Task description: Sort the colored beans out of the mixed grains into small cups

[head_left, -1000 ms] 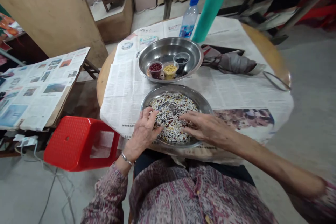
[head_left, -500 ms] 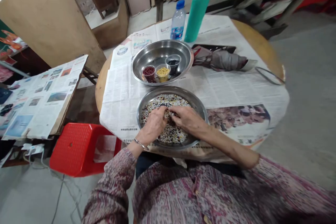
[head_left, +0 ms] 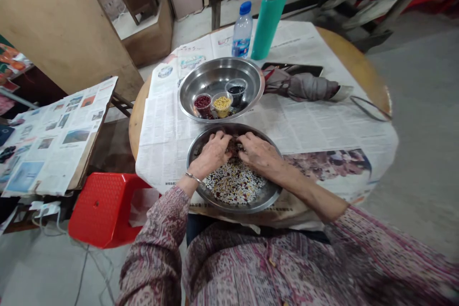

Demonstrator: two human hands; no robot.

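A steel basin (head_left: 272, 196) near the table's front edge holds a mix of white, red, yellow and dark grains (head_left: 234, 186). My left hand (head_left: 215, 150), with a bangle at the wrist, reaches into its far left part, fingers curved and apart among the grains. Opposite it, my right hand (head_left: 256, 153) is in the far right part, its fingers likewise bent and apart. Some fingertips are hidden in the grains. Behind stands a second steel basin (head_left: 186, 93) with clear cups of red beans (head_left: 202, 102), yellow beans (head_left: 222, 103) and black beans (head_left: 236, 90).
Newspaper (head_left: 154, 153) covers the round table. Beyond the basins stand a water bottle (head_left: 242, 31) and a teal flask (head_left: 272, 14). A grey folded umbrella (head_left: 304, 83) lies right, beside a dark phone (head_left: 311, 70). A red stool (head_left: 100, 208) stands left.
Both hands have moved from the middle of the near basin to its far side and spread apart. More of the grains in the near part now show.
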